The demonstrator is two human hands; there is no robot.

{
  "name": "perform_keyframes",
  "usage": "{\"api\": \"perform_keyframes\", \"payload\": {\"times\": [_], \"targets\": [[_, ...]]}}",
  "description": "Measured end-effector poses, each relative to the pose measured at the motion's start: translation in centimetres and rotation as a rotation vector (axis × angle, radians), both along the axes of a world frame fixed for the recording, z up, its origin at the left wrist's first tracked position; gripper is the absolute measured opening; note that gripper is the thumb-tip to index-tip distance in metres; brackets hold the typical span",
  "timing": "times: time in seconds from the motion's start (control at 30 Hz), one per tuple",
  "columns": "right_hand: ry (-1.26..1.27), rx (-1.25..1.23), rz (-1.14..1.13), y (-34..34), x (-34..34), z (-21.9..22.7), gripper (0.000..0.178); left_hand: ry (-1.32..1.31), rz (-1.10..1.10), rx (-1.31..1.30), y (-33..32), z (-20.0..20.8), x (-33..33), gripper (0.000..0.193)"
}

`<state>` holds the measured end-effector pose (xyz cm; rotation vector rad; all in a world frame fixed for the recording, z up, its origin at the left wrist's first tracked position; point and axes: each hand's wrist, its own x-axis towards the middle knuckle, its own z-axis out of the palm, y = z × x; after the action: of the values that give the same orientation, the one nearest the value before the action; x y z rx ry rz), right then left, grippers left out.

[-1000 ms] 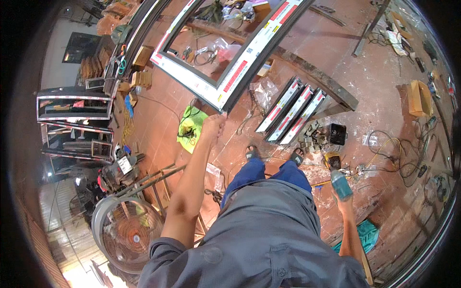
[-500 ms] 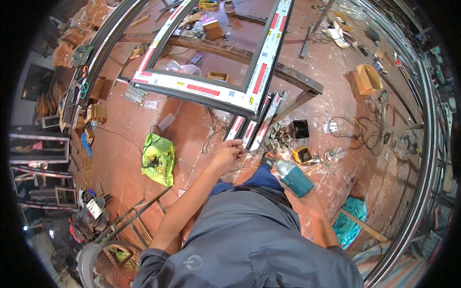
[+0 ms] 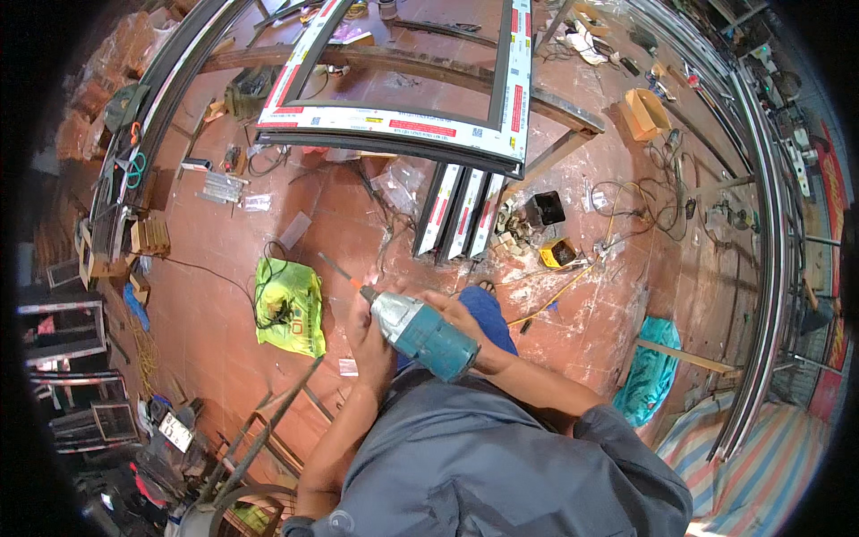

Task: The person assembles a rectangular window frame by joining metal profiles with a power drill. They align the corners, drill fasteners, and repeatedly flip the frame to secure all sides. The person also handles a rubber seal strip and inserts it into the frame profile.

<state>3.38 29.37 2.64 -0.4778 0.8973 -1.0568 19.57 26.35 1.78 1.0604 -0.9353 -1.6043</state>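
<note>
A: Power drill [image 3: 425, 338] up in front of the body, right between the two hands! Teal housing, silver nose, and the slim bit [image 3: 338, 270] angles away past the left hand [image 3: 374, 345], ahead and to its left.

B: And how's that left hand set? Fingers curled up alongside the nose, near the bit's orange part, but whether they pinch anything, nobody can tell from here.

A: The right hand [image 3: 465, 320] is wrapped around the drill from the other side, with part of its grip hidden under the housing.

B: Out to the left of the left hand, a yellow-green bag [image 3: 309, 333] lies on the floor [image 3: 210, 300], with a dark cord over it.

A: Well ahead of both hands, the big white-and-black frame [image 3: 394, 123], red labels along it! Nearer, three long profiles [image 3: 458, 215] lie side by side.

B: Ahead and right of the right hand, a yellow container [image 3: 559, 252] just beside a black one. Farther right, a wooden strip [image 3: 689, 355] crosses a teal sack [image 3: 640, 391].
</note>
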Motion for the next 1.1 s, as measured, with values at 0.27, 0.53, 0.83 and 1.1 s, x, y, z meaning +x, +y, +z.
{"api": "perform_keyframes", "payload": {"times": [0.27, 0.53, 0.83, 1.1], "targets": [[-0.111, 0.046, 0.244, -3.8, 4.5, -3.7, 0.031, -0.621, -0.140, -0.454, -1.2, 0.1, 4.8, 0.055], [-0.231, -0.198, 0.217, -11.1, 5.7, -5.7, 0.024, -0.349, -0.224, -0.025, -5.8, -0.8, 5.4, 0.096], [0.670, -0.610, 0.304, -20.5, 4.4, 3.8, 0.022, -0.754, -0.346, 0.227, -10.1, 3.1, 9.8, 0.080], [0.815, -1.017, 0.095, -23.8, 6.1, 5.5, 0.037, 0.005, 0.377, 0.148, -16.5, 6.1, 5.2, 0.071]]}}
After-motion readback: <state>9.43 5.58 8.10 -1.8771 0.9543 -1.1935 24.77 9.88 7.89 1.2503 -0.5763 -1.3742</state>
